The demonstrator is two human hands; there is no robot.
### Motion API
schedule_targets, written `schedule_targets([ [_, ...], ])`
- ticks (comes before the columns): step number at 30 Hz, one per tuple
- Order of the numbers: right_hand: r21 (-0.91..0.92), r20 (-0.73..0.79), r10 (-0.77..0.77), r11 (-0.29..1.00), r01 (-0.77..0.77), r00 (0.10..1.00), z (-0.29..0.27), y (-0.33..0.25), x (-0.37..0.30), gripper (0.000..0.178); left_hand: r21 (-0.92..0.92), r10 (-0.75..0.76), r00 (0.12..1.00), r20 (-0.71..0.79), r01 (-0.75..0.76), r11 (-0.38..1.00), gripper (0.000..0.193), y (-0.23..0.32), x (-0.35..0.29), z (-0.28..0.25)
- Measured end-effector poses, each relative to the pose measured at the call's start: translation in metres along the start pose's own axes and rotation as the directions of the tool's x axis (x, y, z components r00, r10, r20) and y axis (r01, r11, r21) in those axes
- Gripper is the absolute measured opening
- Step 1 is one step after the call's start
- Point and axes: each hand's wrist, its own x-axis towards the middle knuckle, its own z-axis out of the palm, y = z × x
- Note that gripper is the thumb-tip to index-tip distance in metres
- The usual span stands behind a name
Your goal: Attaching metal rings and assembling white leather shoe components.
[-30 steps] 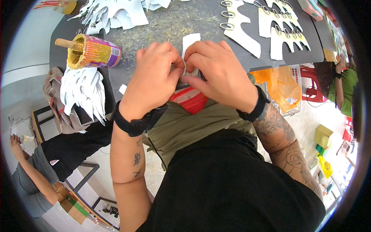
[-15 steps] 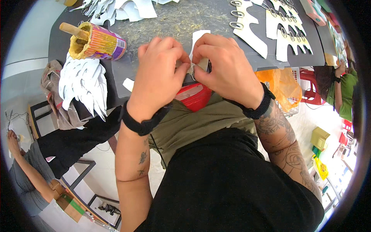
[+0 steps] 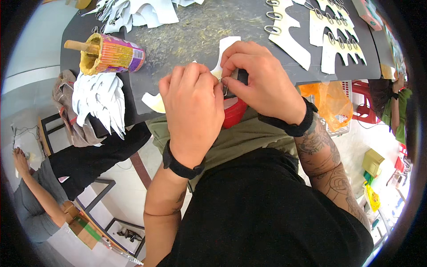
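At the table's near edge, both hands work on a curved white cut piece point(image 3: 227, 43) with yellowish smears. My left hand point(image 3: 193, 104) is closed over its middle, fingertips bent down and partly hidden. With thumb and forefinger, my right hand point(image 3: 260, 78) pinches a small metal ring point(image 3: 225, 91) at the piece's edge; only part of the ring shows. The piece's other end point(image 3: 154, 102) sticks out left of my left hand. Below the hands, a red container point(image 3: 233, 114) sits at my lap, mostly covered.
A patterned tub point(image 3: 116, 53) of yellowish paste with a wooden stick lies tilted at the left, near stacked white pieces point(image 3: 98, 100). Finished-looking white pieces with rings point(image 3: 291, 42) lie at the right. An orange plastic bag point(image 3: 327, 104) hangs below the table edge. Another person stands at left.
My left hand has moved right and down, now covering the middle of the white piece. More of the piece's two ends shows. My right hand stays nearly in place, still pinching.
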Motion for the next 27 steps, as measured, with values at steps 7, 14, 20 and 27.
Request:
schedule_targets([
  [7,-0.044,-0.082,-0.07,0.997,0.067,0.994,0.008,0.004,-0.004,0.007,0.021,-0.013,0.998,0.054,0.012,1.0,0.007,0.001,0.005,0.0],
  [14,-0.106,-0.122,-0.091,0.991,0.078,0.988,0.007,0.005,-0.003,0.007,-0.086,-0.089,0.969,0.23,0.112,0.99,0.003,-0.014,0.014,-0.015],
  [20,-0.078,-0.122,-0.084,0.994,0.075,0.989,0.01,0.006,-0.005,0.006,-0.025,-0.088,0.951,0.296,0.099,0.995,0.004,-0.016,0.017,-0.018],
  [27,-0.092,-0.098,-0.051,0.995,0.042,0.994,0.008,0.001,-0.005,0.007,-0.011,-0.109,0.947,0.303,0.118,0.993,0.006,-0.014,0.017,-0.018],
])
